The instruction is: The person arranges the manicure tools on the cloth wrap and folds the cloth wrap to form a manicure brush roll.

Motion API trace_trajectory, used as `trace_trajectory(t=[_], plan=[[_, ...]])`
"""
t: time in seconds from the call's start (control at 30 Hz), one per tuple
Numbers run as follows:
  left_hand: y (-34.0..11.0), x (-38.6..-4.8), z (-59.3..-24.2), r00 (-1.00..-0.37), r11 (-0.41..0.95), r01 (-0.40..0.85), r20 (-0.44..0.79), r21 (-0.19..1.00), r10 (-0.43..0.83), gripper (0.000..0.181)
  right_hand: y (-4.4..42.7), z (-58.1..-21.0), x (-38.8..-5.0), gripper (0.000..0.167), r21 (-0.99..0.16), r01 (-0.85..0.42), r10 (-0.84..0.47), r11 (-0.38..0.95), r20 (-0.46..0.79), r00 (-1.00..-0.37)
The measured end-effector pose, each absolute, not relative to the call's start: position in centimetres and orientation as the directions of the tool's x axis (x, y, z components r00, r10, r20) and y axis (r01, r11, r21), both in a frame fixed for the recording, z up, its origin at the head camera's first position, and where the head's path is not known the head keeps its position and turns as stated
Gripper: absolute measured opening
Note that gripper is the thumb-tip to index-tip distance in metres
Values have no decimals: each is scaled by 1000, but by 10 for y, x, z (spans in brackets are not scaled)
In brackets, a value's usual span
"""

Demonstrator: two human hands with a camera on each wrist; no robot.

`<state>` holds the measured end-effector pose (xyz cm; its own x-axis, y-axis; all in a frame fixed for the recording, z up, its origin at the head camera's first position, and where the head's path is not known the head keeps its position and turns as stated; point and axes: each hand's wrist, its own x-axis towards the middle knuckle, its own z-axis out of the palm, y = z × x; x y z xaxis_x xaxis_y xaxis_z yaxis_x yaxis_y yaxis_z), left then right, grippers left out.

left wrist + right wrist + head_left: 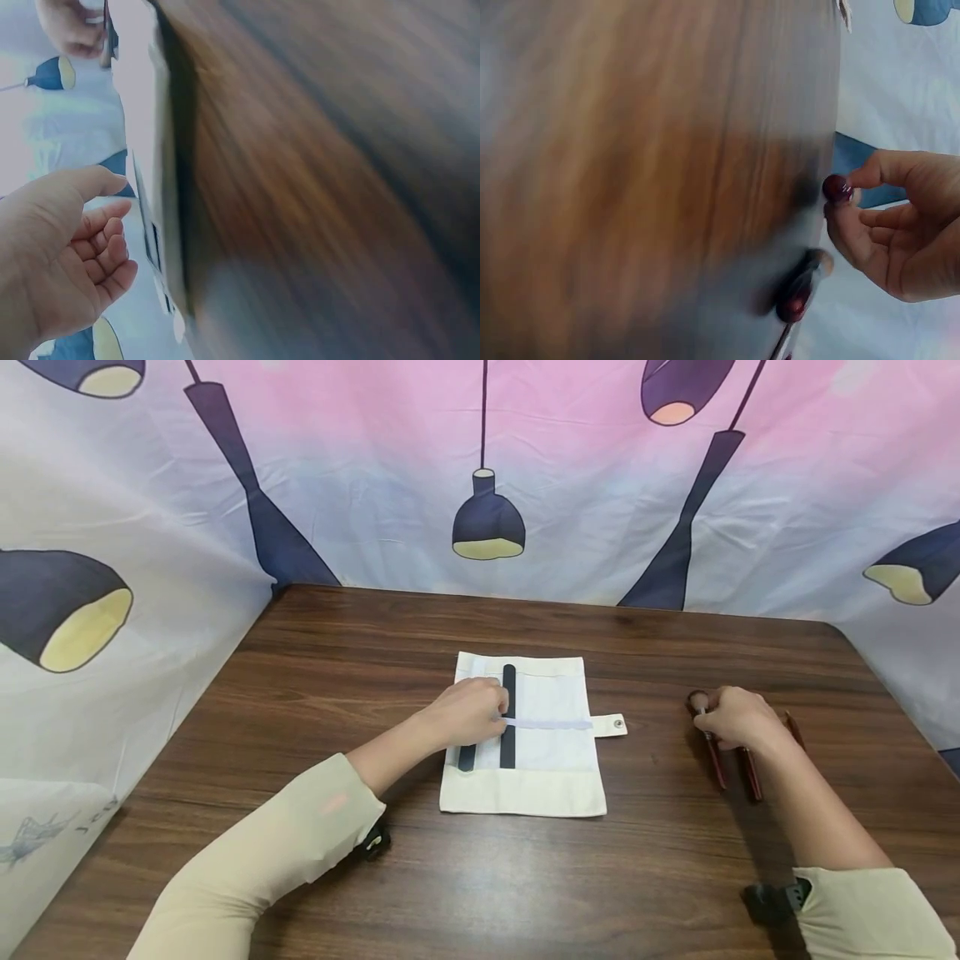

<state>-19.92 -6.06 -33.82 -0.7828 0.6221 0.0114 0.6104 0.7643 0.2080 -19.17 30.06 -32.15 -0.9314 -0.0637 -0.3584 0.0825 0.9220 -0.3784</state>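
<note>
A cream fabric roll pouch (555,702) lies unfolded on the table, with two dark flat strips (508,752) under its thin white elastic band (551,724). My left hand (468,710) is over the pouch's left half, fingertips near the band. In the left wrist view its fingers curl loosely, with a gap between thumb and index finger. On the right, my right hand (738,718) pinches a makeup brush (708,743) with a dark red handle; the handle's round end (838,189) shows between thumb and fingers. A second red-handled brush (752,775) lies beside it, partly hidden by the hand.
Another slim reddish stick (795,731) lies right of my right hand. The pouch's snap tab (611,725) points right. All this rests on a dark wooden table (480,877). A lamp-patterned cloth (390,510) hangs along the table's far and left edges.
</note>
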Motion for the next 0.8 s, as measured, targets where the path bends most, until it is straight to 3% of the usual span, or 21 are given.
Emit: trace_trajectory(t=[0.6, 0.8], plan=[[-37, -196, -347, -782, 763, 609, 0, 218, 624, 8, 205, -296, -220, 50, -569, 23, -6, 822, -48, -999], [-33, -197, -346, -793, 777, 592, -16, 214, 609, 8, 174, -292, -231, 49, -764, 49, 10, 643, -56, -998]])
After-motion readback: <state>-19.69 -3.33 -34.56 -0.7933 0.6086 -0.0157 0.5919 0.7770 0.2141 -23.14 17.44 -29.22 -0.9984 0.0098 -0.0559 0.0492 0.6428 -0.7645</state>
